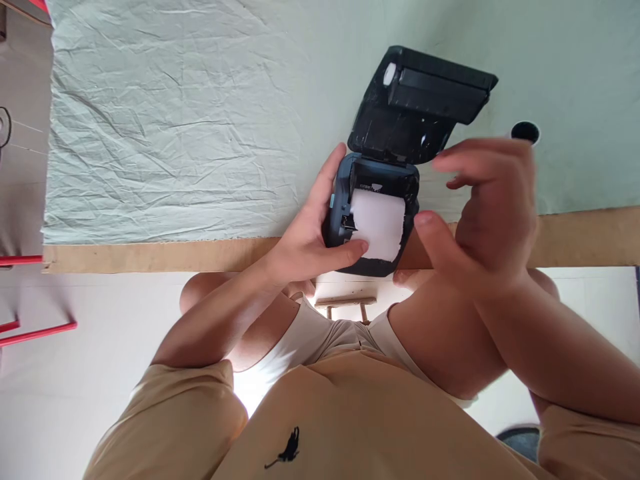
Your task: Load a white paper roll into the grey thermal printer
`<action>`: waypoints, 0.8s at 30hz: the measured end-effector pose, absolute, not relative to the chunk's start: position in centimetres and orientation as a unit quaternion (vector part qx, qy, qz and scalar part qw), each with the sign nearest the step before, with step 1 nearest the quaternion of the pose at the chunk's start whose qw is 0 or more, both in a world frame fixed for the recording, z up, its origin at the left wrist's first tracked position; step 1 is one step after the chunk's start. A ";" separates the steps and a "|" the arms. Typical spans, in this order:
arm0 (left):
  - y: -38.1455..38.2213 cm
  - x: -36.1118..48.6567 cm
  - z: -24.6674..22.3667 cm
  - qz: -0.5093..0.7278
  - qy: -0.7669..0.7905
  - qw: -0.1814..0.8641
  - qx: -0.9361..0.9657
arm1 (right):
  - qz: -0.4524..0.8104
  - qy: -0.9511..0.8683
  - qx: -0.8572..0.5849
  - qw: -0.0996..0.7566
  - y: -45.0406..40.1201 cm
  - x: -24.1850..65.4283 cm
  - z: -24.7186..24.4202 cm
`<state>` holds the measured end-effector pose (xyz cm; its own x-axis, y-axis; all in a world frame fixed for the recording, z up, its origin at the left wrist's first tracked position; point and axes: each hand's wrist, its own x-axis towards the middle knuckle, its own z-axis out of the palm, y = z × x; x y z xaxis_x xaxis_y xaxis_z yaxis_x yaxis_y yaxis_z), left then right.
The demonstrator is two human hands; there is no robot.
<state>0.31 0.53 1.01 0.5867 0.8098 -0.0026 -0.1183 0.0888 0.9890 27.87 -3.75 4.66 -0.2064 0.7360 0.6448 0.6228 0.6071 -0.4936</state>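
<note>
A small dark label printer (341, 187) is tilted at the table's front edge, its black lid (400, 127) swung up and away from me. In its bay sits a white paper roll (383, 217) with a loose end hanging toward me. My left hand (313, 240) grips the printer's left side, thumb on the paper's lower left and the other fingers mostly hidden. To the right of the printer, slightly blurred, my right hand (493, 213) has its thumb and index finger apart and the rest curled. Nothing shows between those fingers, and the thumb tip is close to the printer's right edge.
A wrinkled pale green cloth (175, 120) covers the table, whose brown edge (150, 258) runs across in front of me. A round dark hole (525, 132) lies behind my right hand. Red bars (45, 333) stand at the left, and my knees are under the table edge.
</note>
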 end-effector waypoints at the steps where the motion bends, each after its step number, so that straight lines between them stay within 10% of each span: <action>1: 0.5 0.4 1.0 0.335 0.308 0.676 0.580 | 0.081 -0.758 -0.461 0.454 -3.7 28.0 4.4; 13: 0.3 0.2 0.8 0.328 0.326 0.662 0.590 | 0.166 -0.683 -0.450 0.551 -3.2 28.1 3.8; 24: 0.7 0.3 1.3 0.374 0.294 0.668 0.572 | 0.212 -0.755 -0.476 0.399 -3.7 27.5 1.3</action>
